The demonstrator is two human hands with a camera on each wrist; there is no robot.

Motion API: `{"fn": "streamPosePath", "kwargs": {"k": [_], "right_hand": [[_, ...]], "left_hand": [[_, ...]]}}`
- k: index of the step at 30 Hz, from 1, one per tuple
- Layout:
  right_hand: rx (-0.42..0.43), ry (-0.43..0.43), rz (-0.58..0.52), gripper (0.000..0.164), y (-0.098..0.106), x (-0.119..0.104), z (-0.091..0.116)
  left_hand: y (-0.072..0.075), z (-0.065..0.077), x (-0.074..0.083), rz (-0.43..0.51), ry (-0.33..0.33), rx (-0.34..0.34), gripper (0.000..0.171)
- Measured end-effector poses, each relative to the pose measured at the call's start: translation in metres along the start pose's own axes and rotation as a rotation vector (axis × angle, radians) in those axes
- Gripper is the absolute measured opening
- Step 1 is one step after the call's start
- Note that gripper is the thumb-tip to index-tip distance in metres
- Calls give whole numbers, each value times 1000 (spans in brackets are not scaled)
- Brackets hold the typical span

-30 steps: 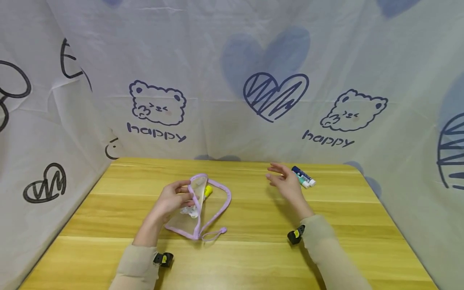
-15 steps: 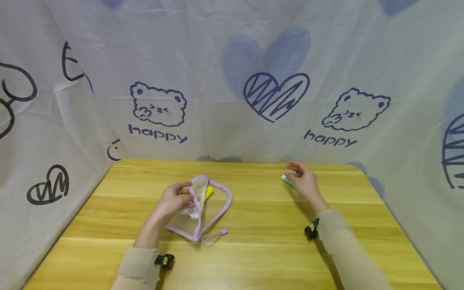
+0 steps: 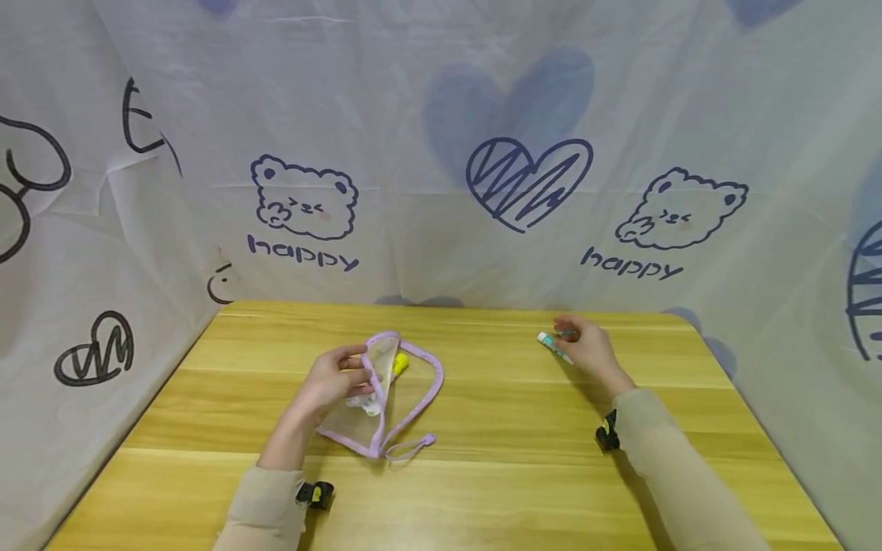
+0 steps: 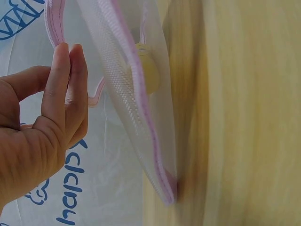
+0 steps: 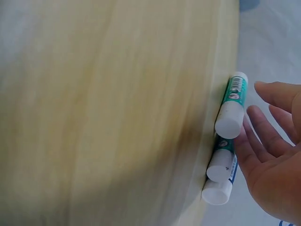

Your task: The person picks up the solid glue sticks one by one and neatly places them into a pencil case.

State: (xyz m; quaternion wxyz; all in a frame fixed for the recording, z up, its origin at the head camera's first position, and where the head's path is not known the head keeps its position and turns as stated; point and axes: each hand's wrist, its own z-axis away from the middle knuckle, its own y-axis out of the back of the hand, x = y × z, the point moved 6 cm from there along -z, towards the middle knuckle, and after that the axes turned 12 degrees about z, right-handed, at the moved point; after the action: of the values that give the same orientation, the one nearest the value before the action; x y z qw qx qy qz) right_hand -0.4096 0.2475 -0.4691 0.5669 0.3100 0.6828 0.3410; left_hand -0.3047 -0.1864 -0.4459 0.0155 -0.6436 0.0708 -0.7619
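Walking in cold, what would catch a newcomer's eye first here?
Probably the lilac-edged mesh bag left of centre on the table, its rim in the left grip, with a bright yellow item showing at its opening. Next come the white-capped tubes by the right grip, near the table's far edge; the right wrist view shows three. Behind everything hangs a pale cloth printed with hearts and bear faces.

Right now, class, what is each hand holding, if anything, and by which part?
The left hand holds the pouch by its purple rim; the right hand, at the tubes, grips none.
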Motion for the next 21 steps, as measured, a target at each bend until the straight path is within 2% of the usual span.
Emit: {"fn": "streamPosePath", "kwargs": {"k": [8, 15, 21], "right_hand": [[-59, 33, 117, 39, -3, -5, 2], [-97, 41, 138, 30, -5, -8, 3], [-107, 68, 177, 31, -7, -10, 1]], "left_hand": [[1, -1, -2, -9, -7, -4, 58], [1, -1, -2, -19, -12, -7, 57], [0, 1, 0, -27, -3, -7, 58]]}}
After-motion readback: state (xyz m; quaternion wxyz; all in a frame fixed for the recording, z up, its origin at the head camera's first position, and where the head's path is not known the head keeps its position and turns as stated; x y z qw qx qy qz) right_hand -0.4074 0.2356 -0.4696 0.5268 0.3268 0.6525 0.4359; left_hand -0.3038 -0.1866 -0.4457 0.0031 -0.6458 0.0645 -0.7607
